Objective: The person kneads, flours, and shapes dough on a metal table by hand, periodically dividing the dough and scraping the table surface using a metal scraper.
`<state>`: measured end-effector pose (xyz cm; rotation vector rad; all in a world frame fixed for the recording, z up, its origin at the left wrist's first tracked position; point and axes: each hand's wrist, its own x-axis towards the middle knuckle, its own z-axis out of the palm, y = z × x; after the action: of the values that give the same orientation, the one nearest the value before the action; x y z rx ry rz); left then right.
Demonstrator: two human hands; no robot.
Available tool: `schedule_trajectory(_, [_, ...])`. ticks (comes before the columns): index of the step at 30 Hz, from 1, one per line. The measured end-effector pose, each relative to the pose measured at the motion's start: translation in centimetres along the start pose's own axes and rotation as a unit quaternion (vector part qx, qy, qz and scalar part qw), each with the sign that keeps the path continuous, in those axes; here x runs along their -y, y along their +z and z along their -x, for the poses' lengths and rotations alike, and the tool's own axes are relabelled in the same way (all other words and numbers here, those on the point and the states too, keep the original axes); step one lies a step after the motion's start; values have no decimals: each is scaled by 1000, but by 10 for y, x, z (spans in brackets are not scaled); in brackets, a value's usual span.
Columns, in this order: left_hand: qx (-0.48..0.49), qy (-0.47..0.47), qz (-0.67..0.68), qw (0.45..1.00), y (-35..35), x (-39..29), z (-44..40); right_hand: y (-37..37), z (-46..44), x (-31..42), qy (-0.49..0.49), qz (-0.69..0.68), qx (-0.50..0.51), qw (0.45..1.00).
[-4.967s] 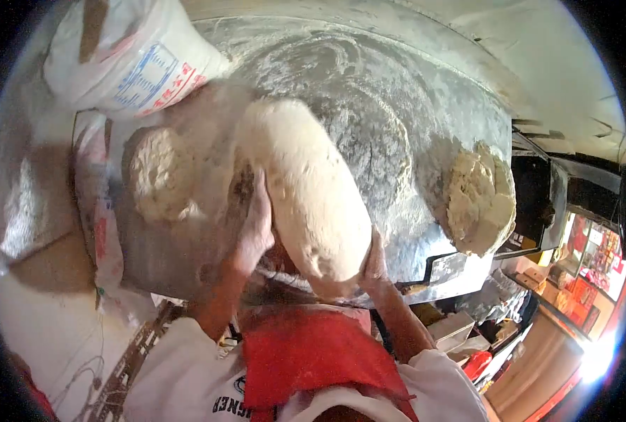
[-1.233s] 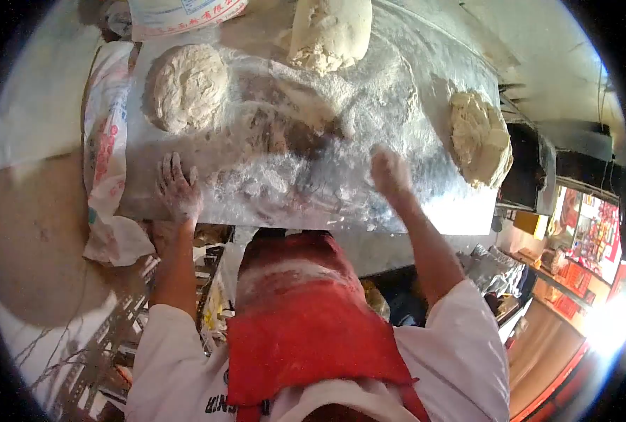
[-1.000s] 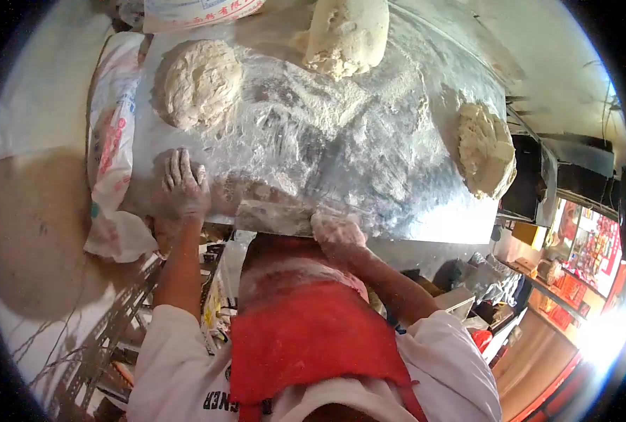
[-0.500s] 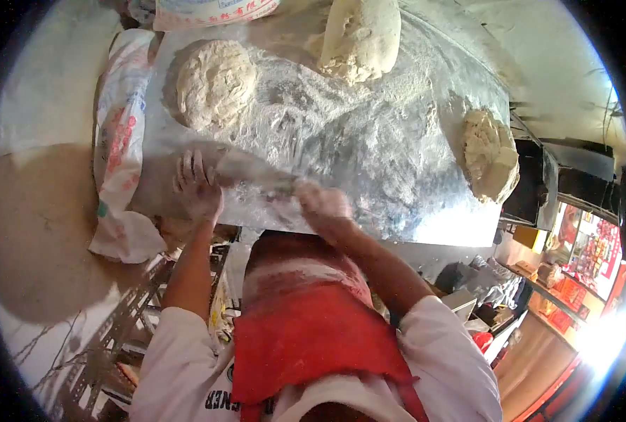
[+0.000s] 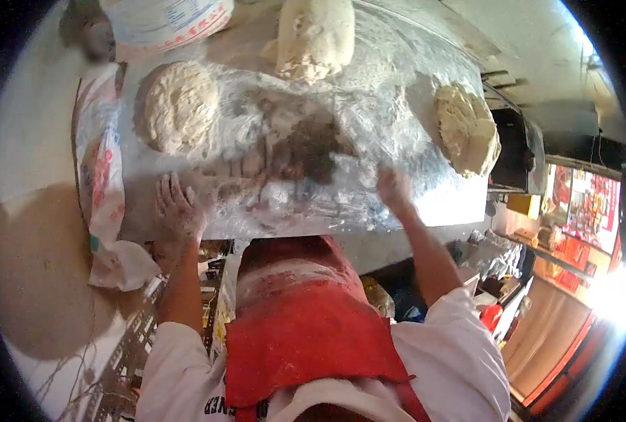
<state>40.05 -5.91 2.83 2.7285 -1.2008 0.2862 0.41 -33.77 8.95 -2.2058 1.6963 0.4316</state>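
Observation:
My left hand (image 5: 180, 209) lies flat near the front left edge of the metal table (image 5: 256, 222), its floury fingers spread and holding nothing. Farther right, over the table, my right hand (image 5: 395, 188) is blurred with its fingers curled closed; motion smear hides what is in them. A round lump of dough (image 5: 182, 107) rests beyond my left hand. Toward the back stands a long thick roll of dough (image 5: 316, 39). Another rough lump of dough (image 5: 465, 130) sits at the right, beyond my right hand. Flour is smeared over the metal between them.
A printed white sack (image 5: 172, 24) stands at the back left. An empty-looking printed bag (image 5: 105, 176) hangs along the left edge. Below the table are a metal rack (image 5: 126, 352) and shelves with items at the right. A dark box-like unit adjoins the right end.
My right hand has swung right, away from my left hand, where a flat scraper-like piece showed blurred in its grip. My left hand stays flat on the table. The view has shifted slightly.

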Motion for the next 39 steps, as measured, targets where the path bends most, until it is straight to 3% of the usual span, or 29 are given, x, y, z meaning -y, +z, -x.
schedule_trajectory(1, [-1, 8, 2, 1000, 1, -1, -2, 27, 23, -9, -114, -24, -69, 991])
schedule_trajectory(2, [-1, -2, 5, 1000, 5, 0, -2, 14, 49, 13, -100, 62, 52, 992])
schedule_trajectory(3, [-1, -12, 6, 1000, 8, 3, -2, 14, 75, 12, -181, 3, -8, 983])
schedule_trajectory(6, [6, -9, 5, 1000, 1, -1, -2, 31, 90, -27, -180, 35, 20, 983])
schedule_trajectory(8, [8, -6, 37, 999, 8, 4, -2, 61, 52, -89, -81, 43, 20, 996])
schedule_trajectory(9, [11, -4, 32, 999, 6, 3, -1, 107, 7, -153, -125, 66, -66, 988])
schedule_trajectory(10, [5, 16, -2, 1000, 2, 2, -2, 88, -28, -165, -128, -23, -136, 982])
schedule_trajectory(11, [-1, 38, -35, 999, -1, -1, -1, 63, -48, -163, -195, 83, -284, 935])
schedule_trajectory(13, [-44, 59, 2, 997, 16, 10, 3, -5, -95, -146, -9, -16, -71, 997])
schedule_trajectory(15, [6, 8, -31, 999, 22, 7, 5, -29, -84, -112, 32, -55, -101, 993])
schedule_trajectory(17, [-16, 1, 17, 1000, 40, -15, 1, -22, -46, -89, 5, -41, -75, 996])
schedule_trajectory(19, [-182, 59, -113, 975, 52, -56, -8, 8, -3, -72, -99, -25, -78, 992])
schedule_trajectory(20, [-35, 86, -75, 993, 62, -70, 1, -12, 28, -38, -93, -30, 21, 995])
schedule_trajectory(22, [-31, 323, -266, 908, 41, -114, -35, 32, 63, -32, -190, -26, 5, 981])
schedule_trajectory(23, [-30, 312, -272, 910, 29, -126, -50, 14, 84, -9, -206, 7, 70, 976])
schedule_trajectory(24, [-6, 210, -61, 976, 13, -133, -61, 27, 96, 3, -236, 53, 60, 968])
schedule_trajectory(25, [10, 92, 152, 984, -2, -134, -70, 18, 103, 23, -286, 46, 116, 950])
schedule_trajectory(26, [15, -30, 357, 933, -13, -133, -78, 37, 114, 32, -342, 59, 85, 934])
schedule_trajectory(27, [11, -145, 545, 826, -18, -125, -85, 57, 121, 41, -393, 70, 51, 915])
schedule_trajectory(28, [-10, -175, 527, 831, 17, -82, -79, 65, 117, 57, -406, 70, 50, 910])
schedule_trajectory(29, [-18, -146, 428, 892, 13, -53, -74, 72, 111, 76, -430, 94, -19, 898])
schedule_trajectory(31, [-46, -137, 292, 946, 27, 2, -54, 83, 97, 115, -461, 134, -156, 863])
schedule_trajectory(32, [-49, -139, 289, 946, 28, 16, -39, 86, 87, 132, -471, 153, -223, 839])
schedule_trajectory(33, [-23, -103, 159, 982, 27, 29, -22, 88, 76, 144, -478, 171, -288, 812])
schedule_trajectory(34, [5, -66, 27, 997, 25, 37, -12, 85, 53, 151, -433, 218, -88, 870])
schedule_trajectory(35, [6, -72, 28, 997, 23, 41, -6, 79, 24, 155, -365, 259, 117, 886])
schedule_trajectory(37, [34, 23, -117, 992, 14, 37, -1, 58, -22, 134, -223, 154, -8, 963])
schedule_trajectory(38, [9, -61, -30, 998, -5, 17, -9, 50, -50, 100, -197, 66, 0, 978])
schedule_trajectory(39, [5, -68, -26, 997, -2, 20, -7, 41, -72, 69, -172, -22, 6, 985])
